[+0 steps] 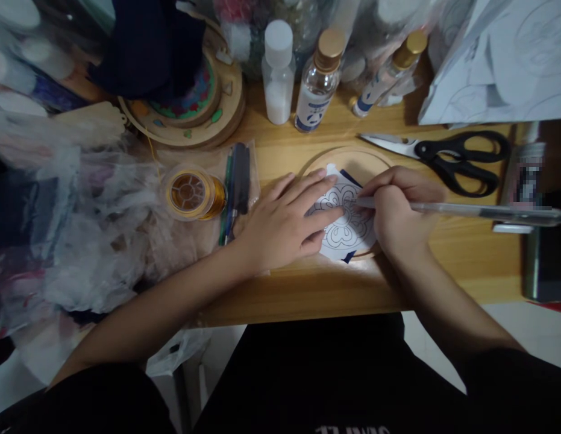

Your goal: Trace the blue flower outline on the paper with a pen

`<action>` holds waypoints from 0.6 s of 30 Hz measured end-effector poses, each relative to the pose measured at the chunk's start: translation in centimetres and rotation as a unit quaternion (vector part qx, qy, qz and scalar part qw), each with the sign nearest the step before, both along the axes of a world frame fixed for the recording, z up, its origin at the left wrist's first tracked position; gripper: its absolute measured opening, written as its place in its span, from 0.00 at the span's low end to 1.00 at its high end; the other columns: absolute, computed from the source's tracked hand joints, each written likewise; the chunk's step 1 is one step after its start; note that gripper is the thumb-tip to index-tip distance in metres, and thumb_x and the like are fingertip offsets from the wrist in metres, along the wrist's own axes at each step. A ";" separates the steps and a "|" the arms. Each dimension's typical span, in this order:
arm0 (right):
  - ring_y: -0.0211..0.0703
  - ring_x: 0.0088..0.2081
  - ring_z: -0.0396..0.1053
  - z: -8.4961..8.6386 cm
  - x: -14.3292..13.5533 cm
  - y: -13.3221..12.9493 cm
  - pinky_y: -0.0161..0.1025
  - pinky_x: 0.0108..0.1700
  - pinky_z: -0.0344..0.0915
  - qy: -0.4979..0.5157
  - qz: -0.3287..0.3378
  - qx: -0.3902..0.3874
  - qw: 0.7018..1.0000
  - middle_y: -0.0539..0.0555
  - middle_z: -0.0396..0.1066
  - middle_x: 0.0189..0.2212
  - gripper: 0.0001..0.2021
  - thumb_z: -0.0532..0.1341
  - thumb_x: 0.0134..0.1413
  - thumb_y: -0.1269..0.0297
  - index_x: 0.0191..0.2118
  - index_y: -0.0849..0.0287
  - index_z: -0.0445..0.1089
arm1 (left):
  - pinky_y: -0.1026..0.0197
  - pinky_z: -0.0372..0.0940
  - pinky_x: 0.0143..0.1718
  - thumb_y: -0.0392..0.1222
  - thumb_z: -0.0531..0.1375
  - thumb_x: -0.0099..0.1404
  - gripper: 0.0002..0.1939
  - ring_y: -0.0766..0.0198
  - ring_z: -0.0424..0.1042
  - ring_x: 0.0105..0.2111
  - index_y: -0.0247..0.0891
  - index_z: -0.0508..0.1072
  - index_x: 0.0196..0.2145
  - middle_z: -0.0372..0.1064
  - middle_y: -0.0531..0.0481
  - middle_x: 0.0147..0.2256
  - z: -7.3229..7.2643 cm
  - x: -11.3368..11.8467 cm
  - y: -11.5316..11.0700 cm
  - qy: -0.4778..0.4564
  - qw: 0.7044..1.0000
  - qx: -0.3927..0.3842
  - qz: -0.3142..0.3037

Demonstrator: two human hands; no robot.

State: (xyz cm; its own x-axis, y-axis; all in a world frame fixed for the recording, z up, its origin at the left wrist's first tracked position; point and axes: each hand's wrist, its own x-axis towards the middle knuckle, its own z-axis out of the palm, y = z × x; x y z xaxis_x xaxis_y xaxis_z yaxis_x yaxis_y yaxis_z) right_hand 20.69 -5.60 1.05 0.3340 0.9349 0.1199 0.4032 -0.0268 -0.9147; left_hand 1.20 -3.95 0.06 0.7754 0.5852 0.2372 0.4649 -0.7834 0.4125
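Observation:
My left hand (293, 220) lies flat with fingers spread, pressing on a white paper (346, 232) printed with a flower pattern. Dark blue corners (350, 176) of some material poke out from under the paper. Both rest on a round wooden board (352, 158). A long clear pen (474, 209) is gripped in my right hand (398, 211), its tip at the upper right part of the pattern. My right fingers are closed round the pen near its tip, and they cover part of the paper's right side.
Black-handled scissors (461, 154) lie at the back right. Bottles with gold caps (317, 90) and a white-capped bottle (279, 75) stand behind the board. To the left are a spool of golden thread (190, 193), several pens (238, 178) and crumpled plastic bags (112, 229).

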 end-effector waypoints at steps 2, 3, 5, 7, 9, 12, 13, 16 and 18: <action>0.35 0.19 0.62 0.0 0.1 0.0 0.37 0.25 0.61 -0.004 0.010 0.005 1.000 0.46 0.67 0.15 0.10 0.55 0.41 0.73 0.18 0.55 0.69 | 0.40 0.58 0.67 0.38 0.62 0.69 0.17 0.47 0.61 0.68 0.43 0.76 0.55 0.63 0.39 0.66 0.0 0.0 0.0 0.003 1.000 -0.001 -0.002; 0.35 0.19 0.62 0.0 0.1 -0.1 0.37 0.25 0.60 -0.007 0.014 0.006 1.000 0.46 0.67 0.15 0.10 0.55 0.41 0.73 0.18 0.55 0.69 | 0.40 0.58 0.67 0.38 0.62 0.69 0.17 0.47 0.61 0.69 0.43 0.76 0.55 0.63 0.39 0.66 0.1 0.0 0.0 0.004 1.000 -0.002 -0.004; 0.36 0.19 0.62 0.0 0.1 -0.1 0.37 0.24 0.59 -0.011 0.016 0.008 1.000 0.46 0.67 0.15 0.09 0.55 0.41 0.73 0.18 0.55 0.69 | 0.40 0.58 0.67 0.38 0.62 0.69 0.17 0.47 0.61 0.69 0.43 0.76 0.55 0.63 0.39 0.67 0.1 0.0 0.0 0.005 1.000 -0.002 -0.006; 0.36 0.19 0.63 -0.1 0.0 -0.1 0.37 0.24 0.60 -0.011 0.005 0.012 1.000 0.47 0.67 0.16 0.10 0.55 0.41 0.74 0.18 0.56 0.69 | 0.40 0.58 0.67 0.38 0.62 0.69 0.17 0.46 0.61 0.68 0.43 0.76 0.55 0.63 0.38 0.67 0.1 0.0 0.0 0.004 1.000 -0.002 -0.006; 0.36 0.19 0.63 -0.1 0.0 -0.1 0.37 0.24 0.61 -0.008 -0.013 0.020 1.000 0.47 0.68 0.16 0.10 0.54 0.41 0.74 0.18 0.55 0.69 | 0.39 0.59 0.67 0.38 0.62 0.69 0.17 0.46 0.62 0.68 0.42 0.76 0.55 0.63 0.38 0.66 0.1 0.0 0.0 0.000 1.000 -0.003 -0.008; 0.36 0.19 0.63 -0.2 -0.1 -0.1 0.37 0.24 0.62 -0.003 -0.016 0.032 0.999 0.46 0.68 0.16 0.11 0.53 0.40 0.75 0.18 0.54 0.69 | 0.40 0.59 0.67 0.38 0.62 0.69 0.17 0.46 0.61 0.68 0.43 0.76 0.55 0.63 0.38 0.66 -0.1 0.0 0.0 -0.002 1.000 -0.002 -0.007; 0.36 0.19 0.63 -0.2 0.0 -0.1 0.37 0.24 0.62 -0.003 -0.010 0.033 0.999 0.46 0.69 0.17 0.12 0.53 0.40 0.75 0.18 0.54 0.70 | 0.40 0.58 0.67 0.38 0.62 0.69 0.17 0.47 0.61 0.69 0.43 0.76 0.55 0.63 0.39 0.67 -0.1 0.0 0.0 0.001 1.000 -0.001 -0.006; 0.35 0.18 0.62 -0.3 0.1 -0.1 0.37 0.24 0.61 -0.007 0.008 0.032 0.999 0.45 0.69 0.17 0.11 0.54 0.41 0.75 0.19 0.53 0.70 | 0.40 0.58 0.67 0.39 0.62 0.69 0.16 0.47 0.61 0.69 0.43 0.76 0.55 0.63 0.39 0.67 -0.1 0.0 -0.1 0.005 1.000 0.000 -0.002; 0.35 0.18 0.62 -0.4 0.1 -0.1 0.37 0.24 0.61 -0.012 0.011 0.030 0.999 0.45 0.69 0.17 0.11 0.55 0.42 0.75 0.19 0.53 0.70 | 0.40 0.59 0.67 0.39 0.62 0.69 0.16 0.46 0.62 0.68 0.43 0.76 0.54 0.64 0.39 0.66 0.0 0.0 -0.1 -0.001 1.000 0.001 -0.001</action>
